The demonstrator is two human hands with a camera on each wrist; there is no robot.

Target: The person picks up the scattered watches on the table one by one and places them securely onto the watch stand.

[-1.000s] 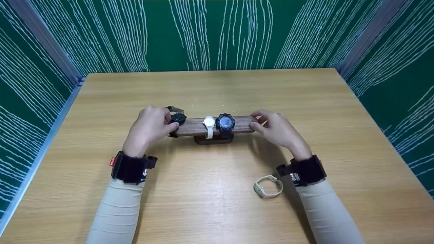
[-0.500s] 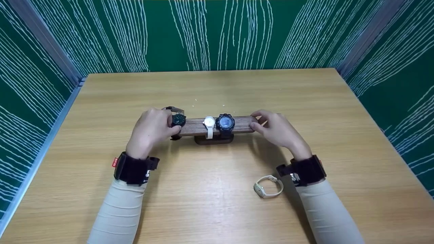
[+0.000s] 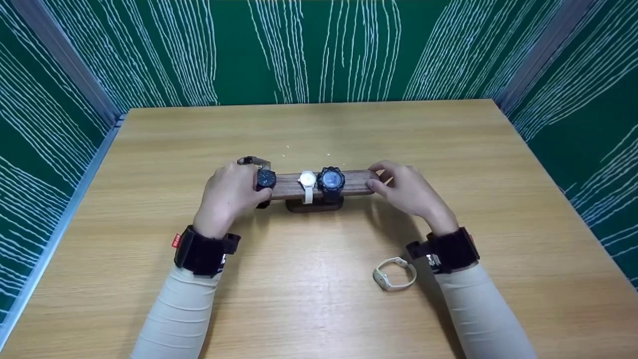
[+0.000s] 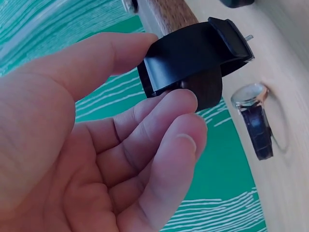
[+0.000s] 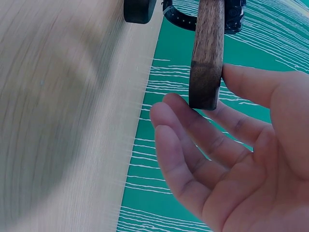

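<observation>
A brown wooden watch stand (image 3: 356,183) has a horizontal bar on a dark base. Round the bar's left end is a black-strapped watch (image 3: 266,179), which my left hand (image 3: 229,192) holds between thumb and fingers. In the left wrist view its dark band (image 4: 178,58) loops over the bar end. My right hand (image 3: 406,189) pinches the bar's right end, thumb in front and fingers behind; the right wrist view shows the thumb against the wood (image 5: 206,84). Near the bar's middle hang a white watch (image 3: 308,180) and a chunky black digital watch (image 3: 331,180), side by side.
A cream watch (image 3: 394,274) lies on its side on the wooden table (image 3: 309,309), near my right wrist. Behind the stand's left end lies another dark-strapped watch (image 4: 256,121). Green walls (image 3: 319,50) with white lines border the table.
My left hand has moved to the right, sliding the black-strapped watch a little further along the bar toward the middle. The right hand keeps its place on the bar's end.
</observation>
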